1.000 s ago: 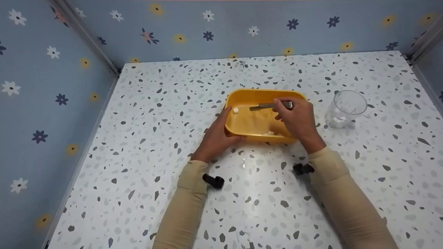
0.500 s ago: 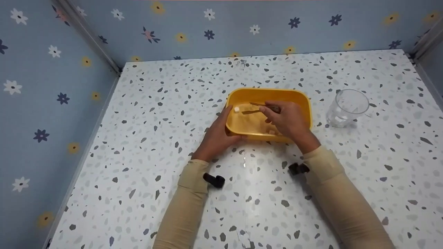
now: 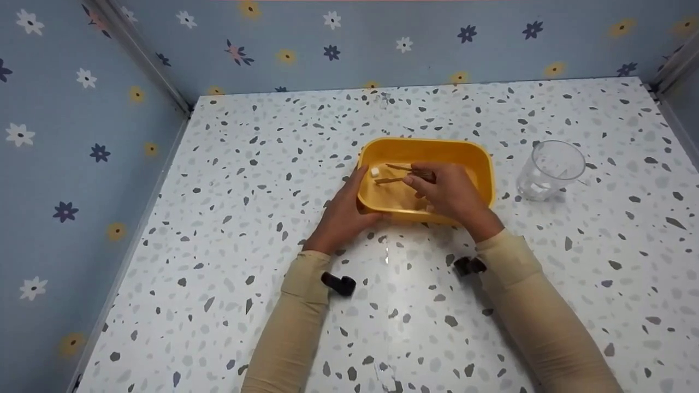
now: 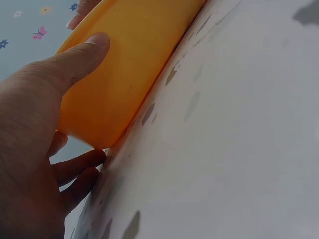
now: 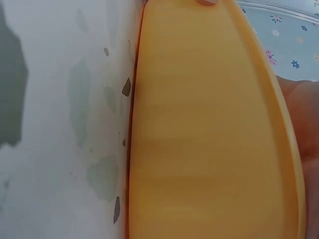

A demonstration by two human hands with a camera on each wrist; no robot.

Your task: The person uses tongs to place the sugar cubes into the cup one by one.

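Right hand (image 3: pixel 450 194) pinches the tweezers (image 3: pixel 391 180) inside the yellow tray (image 3: pixel 426 147); since a second ago their tips have shifted left and parted, now just beside the white cube (image 3: pixel 375 172) at the tray's left end. Left hand (image 3: pixel 345 215) unchanged: thumb and fingers grip the near left corner.

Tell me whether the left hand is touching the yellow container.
Touching. The left wrist view shows the left hand with its thumb against the yellow container.

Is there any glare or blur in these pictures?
Head view: a pale glare patch on the white speckled tabletop, near the yellow rectangular plastic tub; left wrist view: dimmer, tabletop speckles softly outlined; right wrist view: the tub's side wall looks soft, faintly banded.
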